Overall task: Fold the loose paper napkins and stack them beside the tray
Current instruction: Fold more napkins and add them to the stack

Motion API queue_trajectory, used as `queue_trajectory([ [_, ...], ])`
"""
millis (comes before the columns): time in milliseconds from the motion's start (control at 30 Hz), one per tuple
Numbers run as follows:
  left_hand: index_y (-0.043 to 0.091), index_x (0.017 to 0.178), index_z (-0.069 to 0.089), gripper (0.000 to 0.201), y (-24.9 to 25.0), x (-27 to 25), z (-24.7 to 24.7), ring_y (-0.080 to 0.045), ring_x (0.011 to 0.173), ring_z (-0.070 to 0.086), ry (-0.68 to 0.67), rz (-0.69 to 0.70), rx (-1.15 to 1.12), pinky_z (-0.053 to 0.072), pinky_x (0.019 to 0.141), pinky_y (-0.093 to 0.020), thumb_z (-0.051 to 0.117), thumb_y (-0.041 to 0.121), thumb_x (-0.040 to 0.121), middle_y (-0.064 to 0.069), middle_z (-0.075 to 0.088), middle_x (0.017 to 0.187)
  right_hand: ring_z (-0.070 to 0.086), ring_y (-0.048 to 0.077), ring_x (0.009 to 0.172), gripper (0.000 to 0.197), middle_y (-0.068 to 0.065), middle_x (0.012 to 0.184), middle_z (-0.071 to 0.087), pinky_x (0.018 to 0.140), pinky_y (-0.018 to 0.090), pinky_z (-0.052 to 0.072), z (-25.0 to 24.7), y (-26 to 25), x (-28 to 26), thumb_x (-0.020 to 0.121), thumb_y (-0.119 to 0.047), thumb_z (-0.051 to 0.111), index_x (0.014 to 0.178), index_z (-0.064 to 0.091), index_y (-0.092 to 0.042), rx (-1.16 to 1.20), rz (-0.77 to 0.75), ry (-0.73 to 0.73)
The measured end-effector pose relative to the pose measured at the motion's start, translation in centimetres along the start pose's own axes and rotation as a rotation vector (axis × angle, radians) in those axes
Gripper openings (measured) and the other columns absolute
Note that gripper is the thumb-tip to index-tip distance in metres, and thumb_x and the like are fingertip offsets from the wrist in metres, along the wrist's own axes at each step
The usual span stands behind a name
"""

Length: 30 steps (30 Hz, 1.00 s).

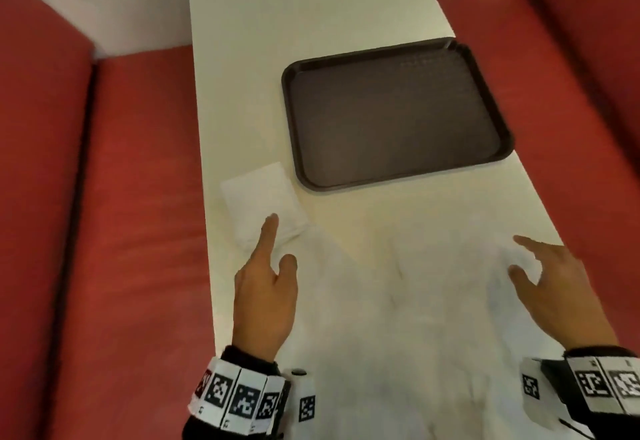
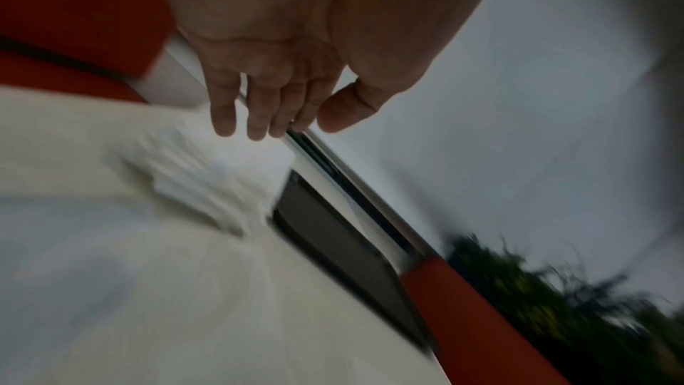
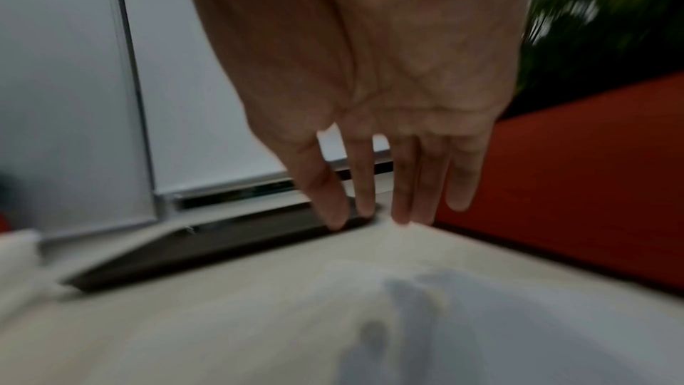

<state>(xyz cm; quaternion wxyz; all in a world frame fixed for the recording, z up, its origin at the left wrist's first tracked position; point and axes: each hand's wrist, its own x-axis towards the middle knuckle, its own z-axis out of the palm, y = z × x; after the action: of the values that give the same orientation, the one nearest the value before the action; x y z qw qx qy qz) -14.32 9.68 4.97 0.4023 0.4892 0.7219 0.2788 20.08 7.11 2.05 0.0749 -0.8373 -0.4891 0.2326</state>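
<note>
Beside the tray (image 1: pixel 294 128), folded napkins (image 1: pixel 263 202) are stacked under your left hand (image 1: pixel 265 296), its grip empty, forefinger out. Your right hand (image 1: pixel 550 284) hovers spread, holding nothing, over a loose napkin (image 1: pixel 433 301); next, pinch an edge and fold.

Folded napkins (image 1: pixel 263 202) left of tray (image 1: pixel 398 185), on table (image 1: pixel 311 7).

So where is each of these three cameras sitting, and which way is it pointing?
Head: worn on the head, looking forward and down at the table, dark tray and folded napkin stack; both hands show, left hand, right hand, with marker wristbands.
Left wrist: on the left wrist, looking along open fingers at the napkin stack and tray edge.
Right wrist: on the right wrist, looking along spread fingers toward the tray, a loose napkin below.
Shared: all three views show the tray.
</note>
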Motion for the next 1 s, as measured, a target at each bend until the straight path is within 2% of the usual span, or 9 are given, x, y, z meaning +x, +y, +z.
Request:
queue_trajectory([
  [67, 0.026, 0.151, 0.039, 0.054, 0.7, -1.4, 2.9, 0.03, 0.068, 0.05, -0.121, 0.044, 0.023, 0.035, 0.068, 0.008, 0.045, 0.005, 0.102, 0.025, 0.058, 0.108, 0.05, 0.044, 0.122, 0.051, 0.025, 0.129, 0.059, 0.106, 0.056, 0.039, 0.2, 4.5, -0.6, 0.087, -0.018, 0.07, 0.136, 0.056, -0.011, -0.089, 0.084, -0.055],
  [133, 0.027, 0.149, 0.042, 0.051, 1.5, -2.7, 5.8, 0.019, 0.102, 0.059, -0.233, 0.102, 0.073, 0.033, 0.087, 0.007, 0.047, 0.009, 0.102, 0.016, 0.048, 0.145, 0.05, 0.043, 0.122, 0.054, 0.024, 0.13, 0.057, 0.105, 0.055, 0.041, 0.6, 7.3, -1.1, 0.087, -0.03, 0.068, 0.137, 0.055, -0.014, -0.096, 0.149, -0.089],
  [167, 0.027, 0.147, 0.046, 0.049, 1.8, -3.2, 7.2, 0.013, 0.105, 0.06, -0.287, 0.131, 0.102, 0.034, 0.092, 0.005, 0.049, 0.011, 0.102, 0.016, 0.044, 0.147, 0.049, 0.042, 0.123, 0.055, 0.023, 0.134, 0.054, 0.105, 0.053, 0.041, 0.9, 7.7, -1.2, 0.088, -0.035, 0.067, 0.138, 0.054, -0.015, -0.083, 0.17, -0.089],
  [233, 0.026, 0.138, 0.057, 0.042, 1.7, -3.9, 10.4, 0.014, 0.093, 0.061, -0.37, 0.19, 0.138, 0.043, 0.095, -0.006, 0.054, 0.011, 0.099, 0.015, 0.057, 0.135, 0.048, 0.04, 0.123, 0.054, 0.019, 0.136, 0.048, 0.102, 0.049, 0.041, 1.3, 8.2, -1.2, 0.09, -0.04, 0.064, 0.137, 0.053, -0.016, -0.076, 0.179, -0.061],
  [300, 0.022, 0.126, 0.066, 0.032, 1.3, -4.2, 13.4, 0.0, 0.097, 0.063, -0.379, 0.241, 0.162, 0.051, 0.097, -0.031, 0.061, 0.012, 0.095, 0.011, 0.068, 0.118, 0.05, 0.036, 0.119, 0.05, 0.014, 0.131, 0.05, 0.096, 0.046, 0.043, 1.5, 7.8, -0.9, 0.091, -0.043, 0.062, 0.134, 0.053, -0.019, -0.126, 0.113, -0.025],
  [367, 0.022, 0.118, 0.067, 0.026, 1.1, -4.7, 16.2, -0.009, 0.095, 0.063, -0.361, 0.258, 0.229, 0.053, 0.092, -0.04, 0.068, 0.023, 0.092, 0.009, 0.068, 0.108, 0.054, 0.032, 0.114, 0.043, 0.01, 0.125, 0.053, 0.091, 0.043, 0.046, 1.2, 8.1, -0.9, 0.092, -0.042, 0.061, 0.129, 0.056, -0.022, -0.121, 0.05, 0.0],
  [600, 0.023, 0.118, 0.062, 0.042, 1.0, -4.9, 20.2, -0.019, 0.101, 0.059, -0.215, 0.224, 0.488, 0.05, 0.092, -0.044, 0.059, 0.055, 0.091, 0.007, 0.061, 0.102, 0.053, 0.023, 0.111, 0.042, 0.002, 0.122, 0.053, 0.09, 0.036, 0.042, 1.9, 8.9, -2.7, 0.096, -0.046, 0.051, 0.13, 0.052, -0.022, -0.055, -0.103, -0.052],
  [700, 0.019, 0.12, 0.059, 0.049, 2.4, -4.3, 21.2, -0.025, 0.112, 0.055, -0.134, 0.214, 0.613, 0.046, 0.094, -0.042, 0.053, 0.059, 0.093, -0.001, 0.06, 0.116, 0.052, 0.023, 0.114, 0.048, 0.003, 0.126, 0.051, 0.091, 0.036, 0.042, 2.1, 9.5, -3.1, 0.097, -0.044, 0.051, 0.138, 0.045, -0.021, -0.016, -0.122, -0.065],
  [1000, 0.027, 0.099, 0.057, 0.013, 4.6, -2.6, 22.8, -0.023, 0.106, 0.059, -0.18, 0.093, 0.611, 0.039, 0.098, -0.04, 0.065, 0.026, 0.089, 0.011, 0.063, 0.092, 0.051, 0.022, 0.114, 0.053, 0.003, 0.131, 0.045, 0.091, 0.034, 0.041, 1.7, 10.2, -3.8, 0.097, -0.042, 0.05, 0.144, 0.039, -0.021, -0.046, -0.242, -0.047],
])
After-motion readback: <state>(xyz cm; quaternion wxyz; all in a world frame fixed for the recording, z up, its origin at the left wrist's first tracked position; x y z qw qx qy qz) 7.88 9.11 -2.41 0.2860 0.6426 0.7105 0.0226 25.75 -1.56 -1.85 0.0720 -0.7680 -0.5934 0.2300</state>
